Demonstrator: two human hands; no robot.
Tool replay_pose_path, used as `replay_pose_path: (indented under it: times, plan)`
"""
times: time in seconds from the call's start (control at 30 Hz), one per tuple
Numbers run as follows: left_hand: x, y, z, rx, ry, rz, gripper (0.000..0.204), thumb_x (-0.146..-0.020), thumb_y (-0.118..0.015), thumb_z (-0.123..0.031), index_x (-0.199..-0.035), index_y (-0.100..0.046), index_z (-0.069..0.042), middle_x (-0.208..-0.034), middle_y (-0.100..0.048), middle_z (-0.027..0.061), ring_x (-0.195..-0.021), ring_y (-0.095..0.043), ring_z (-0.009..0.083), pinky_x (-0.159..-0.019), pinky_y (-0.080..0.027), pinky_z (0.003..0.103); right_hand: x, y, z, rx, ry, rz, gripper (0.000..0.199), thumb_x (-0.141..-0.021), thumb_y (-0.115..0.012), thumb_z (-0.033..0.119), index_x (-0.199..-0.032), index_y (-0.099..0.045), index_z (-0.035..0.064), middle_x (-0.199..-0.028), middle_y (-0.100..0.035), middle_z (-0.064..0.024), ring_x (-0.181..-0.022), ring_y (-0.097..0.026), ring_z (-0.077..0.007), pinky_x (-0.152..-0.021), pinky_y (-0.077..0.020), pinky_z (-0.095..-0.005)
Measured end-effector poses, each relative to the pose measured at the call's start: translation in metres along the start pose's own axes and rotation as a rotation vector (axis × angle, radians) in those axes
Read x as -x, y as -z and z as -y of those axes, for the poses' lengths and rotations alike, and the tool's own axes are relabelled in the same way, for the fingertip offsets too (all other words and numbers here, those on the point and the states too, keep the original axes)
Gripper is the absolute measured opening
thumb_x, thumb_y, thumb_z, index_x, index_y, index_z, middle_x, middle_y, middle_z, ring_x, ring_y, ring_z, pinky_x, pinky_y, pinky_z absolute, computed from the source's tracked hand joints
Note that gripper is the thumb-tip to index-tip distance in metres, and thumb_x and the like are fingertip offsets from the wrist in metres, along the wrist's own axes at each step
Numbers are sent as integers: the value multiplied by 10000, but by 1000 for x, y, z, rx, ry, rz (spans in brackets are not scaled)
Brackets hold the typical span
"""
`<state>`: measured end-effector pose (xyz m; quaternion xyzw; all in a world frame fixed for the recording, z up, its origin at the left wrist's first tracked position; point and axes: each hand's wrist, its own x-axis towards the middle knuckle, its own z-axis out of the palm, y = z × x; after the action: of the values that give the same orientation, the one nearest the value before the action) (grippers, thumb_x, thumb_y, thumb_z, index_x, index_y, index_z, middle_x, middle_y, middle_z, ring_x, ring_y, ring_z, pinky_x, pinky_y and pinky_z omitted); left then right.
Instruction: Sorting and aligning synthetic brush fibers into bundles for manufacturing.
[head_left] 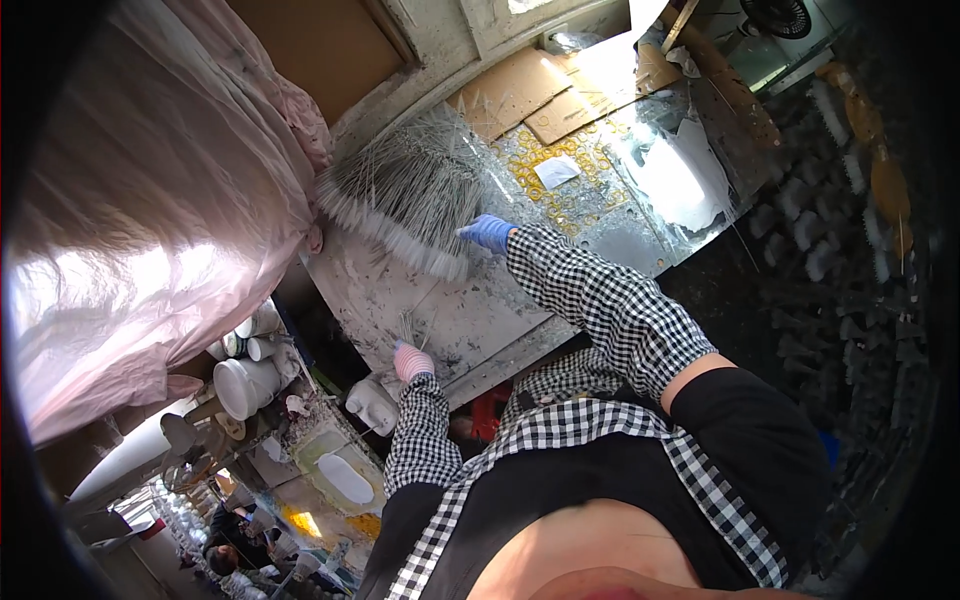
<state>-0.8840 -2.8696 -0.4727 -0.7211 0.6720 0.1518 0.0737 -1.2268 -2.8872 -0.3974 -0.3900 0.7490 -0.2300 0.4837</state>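
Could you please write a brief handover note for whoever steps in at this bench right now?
Right hand, in a blue glove, is stretched out and touches the edge of the fanned pile of thin grey rods on the worktable.
Left hand, in a pink glove, has a grip on a small bunch of rods near the table's front edge.
Done: one small bunch is separated from the pile.
Left: most rods lie in the big pile.

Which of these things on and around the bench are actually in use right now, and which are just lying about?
In use:
- fanned pile of thin white-tipped sticks, touched by the blue-gloved right hand
- small bunch of sticks gripped by the pink-gloved left hand
- paint-spattered bench

Lying about:
- cardboard sheets
- white tubs
- pink plastic sheet
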Motion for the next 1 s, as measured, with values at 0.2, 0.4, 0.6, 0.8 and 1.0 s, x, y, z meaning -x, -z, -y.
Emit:
replay_pose_path:
  times: [0.2, 0.4, 0.6, 0.8, 1.0]
  plan:
    - [6, 62, 29, -116, 22, 99, 410, -867, -663, -89, -1257, -548, -39, -1254, -633, 217, -1147, -632, 373, -948, -535, 453, 15, 22, -43, 168, 183, -17, 536, -915, -614, 483, -1236, -695, 62, -1190, -702, -191, -1136, -652, -347, -985, -494, -444]
    - [12, 131, 60, -125, 7, 81, 445, -843, -599, -89, -1284, -560, -42, -1209, -659, 232, -1151, -623, 395, -958, -514, 459, 54, 146, -50, 176, 195, -10, 460, -943, -593, 428, -1179, -712, 51, -1189, -710, -166, -1142, -655, -316, -1000, -486, -410]
    - [5, 198, 65, 99, -17, -61, 654, -819, -600, -119, -1436, -451, 35, -1377, -560, 278, -1274, -547, 396, -1090, -429, 405, 15, 324, 16, -132, 505, -765, 472, -937, -599, 368, -1304, -622, 72, -1208, -699, -162, -1115, -662, -319, -996, -493, -413]
    - [9, 203, -37, 210, -209, -342, 666, -791, -672, -96, -1402, -476, 82, -1356, -570, 288, -1264, -550, 405, -1107, -414, 407, -65, 496, 126, -7, 599, -1062, 595, -877, -636, 291, -1420, -510, 82, -1253, -665, -190, -1186, -625, -337, -1054, -443, -437]
    - [-11, 184, -202, 17, -450, -276, 675, -764, -751, -170, -1378, -513, -22, -1305, -594, 243, -1250, -530, 406, -1076, -431, 460, -115, 461, 193, 130, 548, -922, 573, -864, -550, 316, -1392, -518, 95, -1215, -656, -259, -1151, -626, -402, -1031, -451, -456]
